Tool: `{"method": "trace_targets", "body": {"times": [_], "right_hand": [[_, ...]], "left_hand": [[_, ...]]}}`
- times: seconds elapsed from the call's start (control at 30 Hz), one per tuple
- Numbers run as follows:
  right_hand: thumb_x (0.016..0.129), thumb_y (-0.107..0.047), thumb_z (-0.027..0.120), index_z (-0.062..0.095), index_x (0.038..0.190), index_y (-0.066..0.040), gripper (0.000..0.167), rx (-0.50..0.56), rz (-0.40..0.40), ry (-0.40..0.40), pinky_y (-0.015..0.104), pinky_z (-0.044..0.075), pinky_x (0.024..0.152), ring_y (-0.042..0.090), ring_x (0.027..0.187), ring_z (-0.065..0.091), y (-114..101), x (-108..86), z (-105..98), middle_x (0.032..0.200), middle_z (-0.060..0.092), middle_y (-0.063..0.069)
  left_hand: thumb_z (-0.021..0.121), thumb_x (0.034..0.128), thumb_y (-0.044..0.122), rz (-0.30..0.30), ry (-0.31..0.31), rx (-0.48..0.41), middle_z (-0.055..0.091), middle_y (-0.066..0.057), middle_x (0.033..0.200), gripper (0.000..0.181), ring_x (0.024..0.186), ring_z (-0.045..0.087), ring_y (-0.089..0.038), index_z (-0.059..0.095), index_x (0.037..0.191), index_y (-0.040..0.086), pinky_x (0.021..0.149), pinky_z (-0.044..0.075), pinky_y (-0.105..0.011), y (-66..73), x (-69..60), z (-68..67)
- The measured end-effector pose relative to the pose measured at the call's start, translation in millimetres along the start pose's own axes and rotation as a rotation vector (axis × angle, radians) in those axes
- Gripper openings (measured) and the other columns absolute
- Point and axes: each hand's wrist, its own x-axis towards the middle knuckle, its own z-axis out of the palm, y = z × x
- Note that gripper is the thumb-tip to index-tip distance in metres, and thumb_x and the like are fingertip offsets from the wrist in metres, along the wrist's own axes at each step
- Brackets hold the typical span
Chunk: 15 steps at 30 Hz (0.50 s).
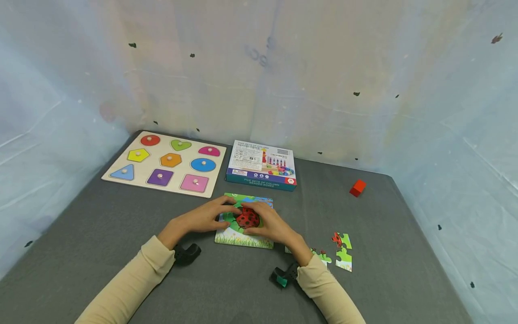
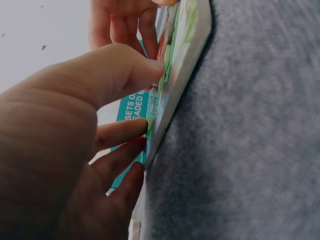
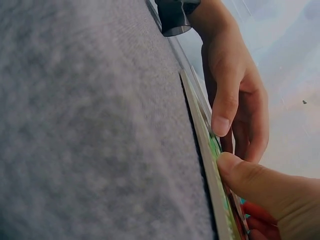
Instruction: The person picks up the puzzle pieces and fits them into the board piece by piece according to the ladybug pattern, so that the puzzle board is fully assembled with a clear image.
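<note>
Your puzzle board (image 1: 244,240) lies flat on the grey-covered table (image 1: 232,292), at 12 o'clock from you, with a spotted red ladybug (image 1: 247,219) at its middle. Your left hand (image 1: 210,215) is over the board's 9 o'clock side; its grip is wide, thumb apart from the fingers. Your right hand (image 1: 269,221) is over the 3 o'clock side, grip also wide, forefinger and thumb spread around the ladybug. You cannot tell how firmly either presses.

From the board, two loose puzzle pieces (image 1: 344,259) lie between 3 and 4 o'clock, with more pieces (image 1: 322,256) nearer in, partly hidden by your right forearm. A red block (image 1: 358,188) sits between 2 and 3 o'clock, a boxed bead set (image 1: 261,183) just past 12, and a knobbed shape board (image 1: 139,179) at 10.
</note>
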Motion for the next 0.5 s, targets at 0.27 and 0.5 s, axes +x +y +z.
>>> {"method": "trace_targets", "body": {"times": [0.27, 0.5], "right_hand": [[0.079, -0.028, 0.075, 0.054, 0.129, -0.005, 0.060, -0.020, 0.010, 0.065, 0.047, 0.035, 0.099, 0.030, 0.123, 0.042, 3.5, -1.5, -3.0, 0.128, 0.053, 0.012], [0.080, -0.027, 0.074, 0.062, 0.121, -0.009, 0.046, -0.049, 0.074, 0.082, 0.057, 0.024, 0.104, 0.040, 0.134, 0.024, 13.0, -7.3, -4.2, 0.136, 0.045, 0.016]], "left_hand": [[0.062, 0.0889, 0.020, -0.022, -0.022, -0.002, 0.043, -0.013, 0.136, 0.039, 0.125, 0.040, -0.028, 0.057, 0.127, 0.015, 0.099, 0.037, -0.049, 1.3, 0.0, -1.6], [0.062, 0.0893, 0.021, -0.032, -0.035, -0.008, 0.041, -0.013, 0.138, 0.041, 0.127, 0.039, -0.028, 0.056, 0.129, 0.016, 0.099, 0.037, -0.050, 0.2, -0.5, -1.6]]}}
